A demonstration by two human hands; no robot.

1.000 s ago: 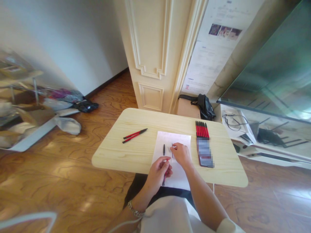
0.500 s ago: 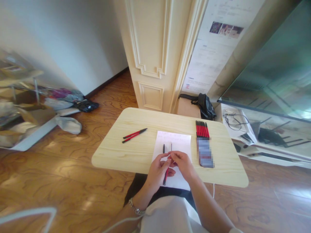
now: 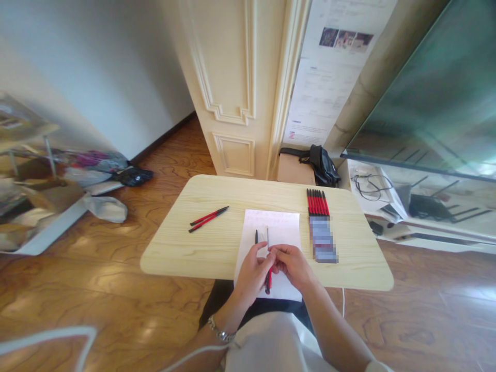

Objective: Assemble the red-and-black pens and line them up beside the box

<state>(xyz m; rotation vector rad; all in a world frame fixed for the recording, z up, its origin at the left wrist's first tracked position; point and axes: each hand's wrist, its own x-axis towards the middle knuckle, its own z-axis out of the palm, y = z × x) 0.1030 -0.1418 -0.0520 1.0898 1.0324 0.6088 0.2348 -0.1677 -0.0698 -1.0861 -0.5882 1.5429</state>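
Observation:
On the white sheet of paper (image 3: pixel 248 219) my hands meet, fingertips touching. My left hand (image 3: pixel 251 271) is closed round a red pen barrel (image 3: pixel 269 281) whose black end points toward me. The thumb and fingers of my right hand (image 3: pixel 292 263) are pinched together at the barrel's upper end; whatever is between them is hidden. Just beyond my fingertips, a thin dark rod (image 3: pixel 267 235), like a pen refill, shows above the paper; I cannot tell whether it is held. A slim black pen part (image 3: pixel 256 236) lies to its left, partly behind my left hand.
Two red-and-black pens (image 3: pixel 209 219) lie on the left of the pale wooden table (image 3: pixel 174 243). A row of several similar pens (image 3: pixel 318 202) is at the right, above a blurred packet (image 3: pixel 323 240). A black bag (image 3: pixel 323 165) stands beyond the table's far edge.
The view has shifted slightly. My fingers have drawn closer together, and the red pen's near end has swung to the right. More of the thin dark rod shows.

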